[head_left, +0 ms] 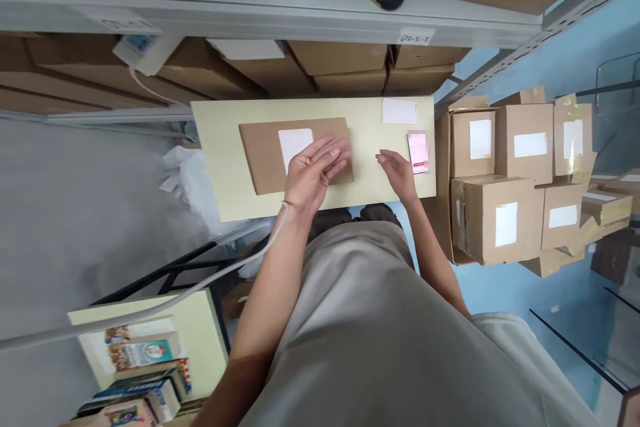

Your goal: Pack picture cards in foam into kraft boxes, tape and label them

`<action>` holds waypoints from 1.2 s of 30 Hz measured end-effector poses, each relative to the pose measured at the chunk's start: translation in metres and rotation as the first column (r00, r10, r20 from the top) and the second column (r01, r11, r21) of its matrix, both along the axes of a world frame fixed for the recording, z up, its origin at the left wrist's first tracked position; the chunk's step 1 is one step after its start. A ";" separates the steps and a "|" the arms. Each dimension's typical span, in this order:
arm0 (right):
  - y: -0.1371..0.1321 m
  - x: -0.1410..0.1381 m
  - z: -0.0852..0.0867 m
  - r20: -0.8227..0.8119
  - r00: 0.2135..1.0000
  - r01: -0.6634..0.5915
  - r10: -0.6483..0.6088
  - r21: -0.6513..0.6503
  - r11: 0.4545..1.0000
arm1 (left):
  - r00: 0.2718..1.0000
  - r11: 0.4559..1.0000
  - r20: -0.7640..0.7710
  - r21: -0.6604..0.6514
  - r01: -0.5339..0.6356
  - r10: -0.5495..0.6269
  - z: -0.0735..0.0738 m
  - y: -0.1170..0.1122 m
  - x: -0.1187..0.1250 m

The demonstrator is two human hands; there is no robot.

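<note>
A flat brown cardboard parcel [260, 157] lies on the pale yellow tabletop [220, 167], with a white label [294, 145] on its upper face. Over the right part of the parcel is my left hand [319, 170], palm turned up, fingers stretched out and nothing in it. Whether it touches the cardboard I cannot tell. My right hand [397, 173] hovers right of the parcel, fingers extended and slightly bent, holding nothing I can see. Beside it lies a phone [419, 152] with a pink screen. Behind the phone is a white paper slip [399, 111].
A grey shelf [310, 20] with brown boxes [340, 60] borders the table's far side. Labelled cartons [520, 147] are stacked at right. A grey cable [200, 287] runs across my left wrist. Books [145, 383] lie on a second surface at lower left.
</note>
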State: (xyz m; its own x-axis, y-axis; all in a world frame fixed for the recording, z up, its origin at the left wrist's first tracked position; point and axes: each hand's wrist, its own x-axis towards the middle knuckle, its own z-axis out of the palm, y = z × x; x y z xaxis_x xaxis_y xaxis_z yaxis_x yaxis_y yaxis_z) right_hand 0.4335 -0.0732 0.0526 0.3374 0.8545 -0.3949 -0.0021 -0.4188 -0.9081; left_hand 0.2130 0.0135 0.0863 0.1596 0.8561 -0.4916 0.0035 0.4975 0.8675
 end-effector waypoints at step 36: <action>0.109 0.158 -0.148 0.488 0.873 0.197 -0.025 -0.305 0.932 | 0.936 0.997 -0.353 -0.079 -0.022 -0.008 -0.195 0.092 0.177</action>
State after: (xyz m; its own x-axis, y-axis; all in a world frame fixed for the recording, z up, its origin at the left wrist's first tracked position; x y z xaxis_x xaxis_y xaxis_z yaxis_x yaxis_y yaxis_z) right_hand 0.5920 0.0359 -0.0954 0.6391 0.6449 -0.4191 0.3216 -0.7190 -0.6161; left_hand 0.3904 0.1056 -0.1089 -0.0423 0.8116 -0.5826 0.2982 0.5668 0.7680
